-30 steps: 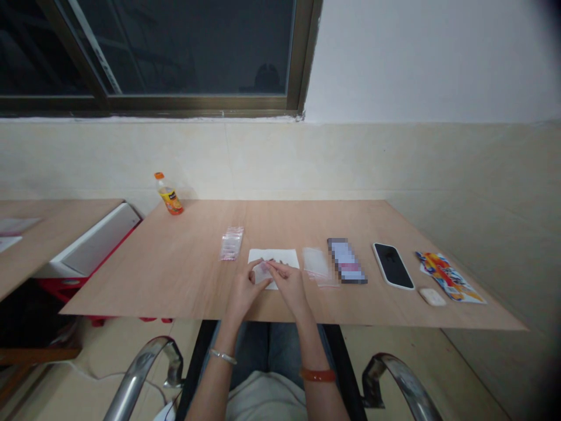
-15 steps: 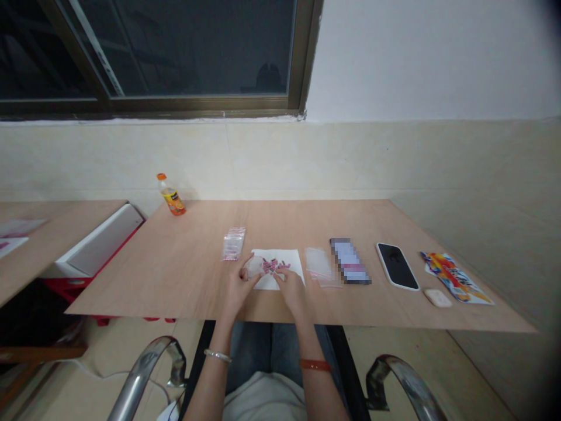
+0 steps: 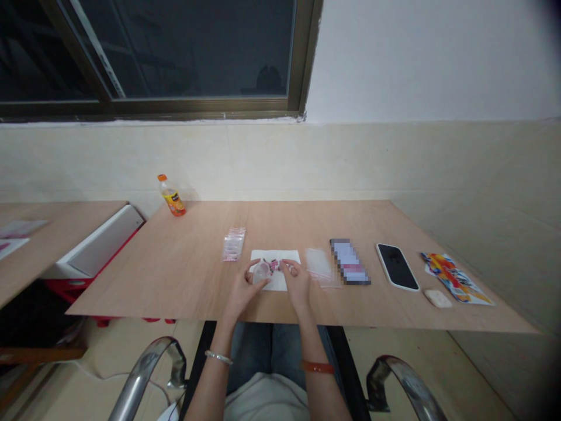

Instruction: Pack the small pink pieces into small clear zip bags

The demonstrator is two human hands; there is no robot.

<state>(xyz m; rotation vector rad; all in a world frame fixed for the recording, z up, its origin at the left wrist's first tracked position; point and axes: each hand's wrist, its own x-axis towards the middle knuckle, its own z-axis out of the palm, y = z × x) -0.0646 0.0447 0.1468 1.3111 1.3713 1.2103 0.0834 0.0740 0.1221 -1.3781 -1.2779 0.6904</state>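
My left hand [image 3: 243,284] is closed on a small clear plastic bag [image 3: 262,272], which it holds over the left part of a white sheet of paper [image 3: 276,285]. Small dark-pink pieces [image 3: 274,265] lie in a cluster on the sheet, between my two hands. At the sheet's right side, my right hand [image 3: 297,282] has thumb and fingertips pinched together beside the pieces. What sits in that pinch, if anything, is too small to make out.
Filled clear bags [image 3: 234,244] lie behind my left hand. Flat clear bags [image 3: 319,266], a pixelated phone [image 3: 349,261], a white-framed phone [image 3: 397,266], a white case [image 3: 437,298] and a colourful packet [image 3: 456,277] line the right. An orange drink bottle [image 3: 173,199] stands at back left.
My right hand has moved right, away from the bag, and its fingers have come together. The bag in my left hand has shifted slightly right and shows more of its face.
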